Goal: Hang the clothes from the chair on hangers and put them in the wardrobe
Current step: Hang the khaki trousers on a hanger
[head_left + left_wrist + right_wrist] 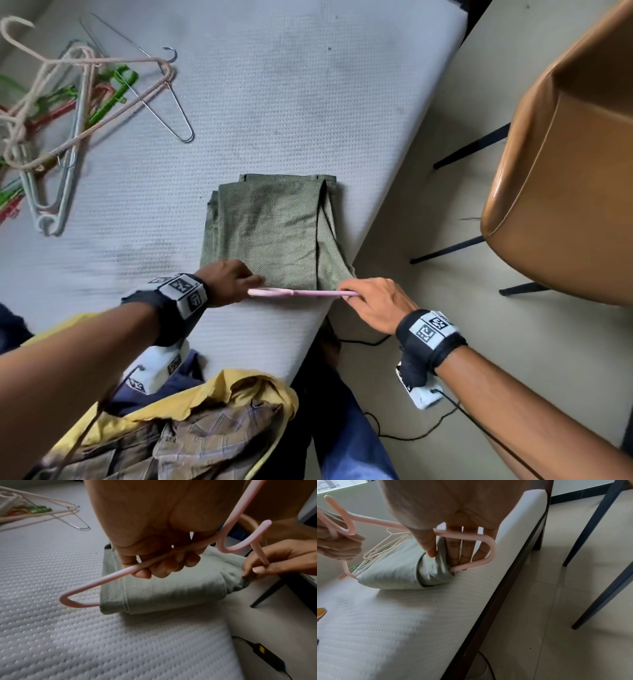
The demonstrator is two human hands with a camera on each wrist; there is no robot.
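— What is seen on the far left?

— A heap of spare hangers (pixel 51 113) is left lying on the mattress (pixel 274 85), well apart from the work. None of them has been loaded yet.

— And nearer the body?

— A pile of clothes (pixel 191 421), yellow and checked, is seen at the lower edge, not yet hung. So most of the task is judged to be left.

— What is held by the left hand (pixel 229 279)?

— The pink hanger (pixel 301 293) is grasped there: the fingers (pixel 161 568) are curled round its sloping shoulder bar, close to the hook.

— Where is the garment being worked on?

— The folded green trousers (pixel 274 233) are laid on the mattress near its edge, with the fold draped over the hanger's bottom bar. The threading is judged done or nearly done.

— And the right hand (pixel 373 301)?

— The cloth at the hanger's right end is pinched between thumb and fingers (pixel 458 553), with the fingers passed through the hanger's loop. It is judged that the fabric is being settled on the bar.

— The chair (pixel 565 154)?

— It is seen on the right, with nothing visible on its seat. The wardrobe is not in view; lifting and carrying are judged to be left.
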